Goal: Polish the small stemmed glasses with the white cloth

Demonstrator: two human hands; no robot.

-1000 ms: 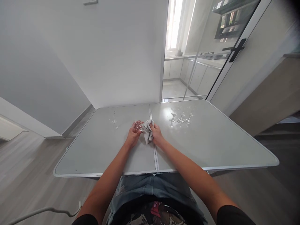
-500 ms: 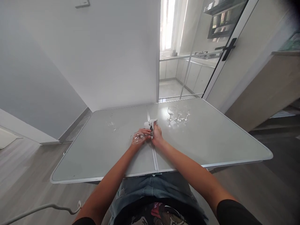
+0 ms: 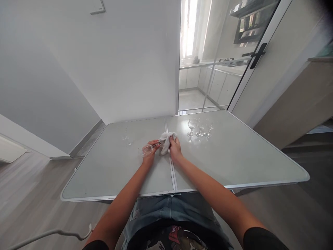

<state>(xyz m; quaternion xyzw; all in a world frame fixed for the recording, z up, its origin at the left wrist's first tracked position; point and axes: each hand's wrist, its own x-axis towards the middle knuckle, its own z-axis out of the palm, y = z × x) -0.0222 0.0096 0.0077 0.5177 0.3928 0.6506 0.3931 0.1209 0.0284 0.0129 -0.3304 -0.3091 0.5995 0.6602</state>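
Observation:
Above the middle of the table, my left hand (image 3: 150, 152) is closed on a clear stemmed glass (image 3: 147, 149). The glass lies on its side, its bowl pointing left and its foot end toward the cloth. My right hand (image 3: 175, 147) grips a white cloth (image 3: 165, 141), which hangs bunched beside the glass's foot. Whether the cloth touches the foot I cannot tell. Right of my hands, a clear stemmed glass (image 3: 191, 127) stands upright in a row with two more, the middle glass (image 3: 200, 128) and the right-hand glass (image 3: 208, 128).
The pale folding table (image 3: 229, 156) has a metal seam down its middle and a raised metal rim. Faint clear glassware (image 3: 126, 137) is at its left rear. A wall and a glass door (image 3: 203, 83) stand behind. A grey hose (image 3: 59, 230) lies at lower left.
My left hand has drawn slightly left with the glass, away from my right hand. The cloth now hangs looser and more spread between them. The view has shifted a little.

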